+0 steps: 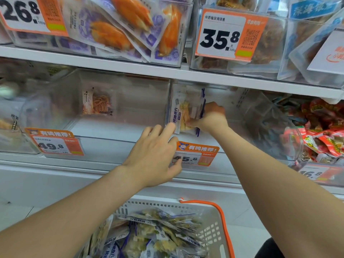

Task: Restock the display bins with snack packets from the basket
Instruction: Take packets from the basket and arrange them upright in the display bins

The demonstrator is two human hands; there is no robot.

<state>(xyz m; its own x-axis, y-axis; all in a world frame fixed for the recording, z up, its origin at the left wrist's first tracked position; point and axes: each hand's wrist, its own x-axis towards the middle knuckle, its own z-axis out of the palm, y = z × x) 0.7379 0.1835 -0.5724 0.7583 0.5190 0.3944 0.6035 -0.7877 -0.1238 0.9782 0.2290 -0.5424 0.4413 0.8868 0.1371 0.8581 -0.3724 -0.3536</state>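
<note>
Our left hand (156, 155) reaches over the front of the display bin (242, 112), fingers loosely spread. The forefinger tip touches the lower edge of the snack packets (181, 116), probably to stop the stack sliding. Our right hand (211, 118) curls round those packets and stands them upright against the bin's left wall, seemingly so the labels face out. More packets lie in the basket (226, 226) below.

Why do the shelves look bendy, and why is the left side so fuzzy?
Head view: the wide-angle lens bows the shelf edge; the left bin is smeared, likely blur at the frame's edge; the 35.8 price tag is sharp.
</note>
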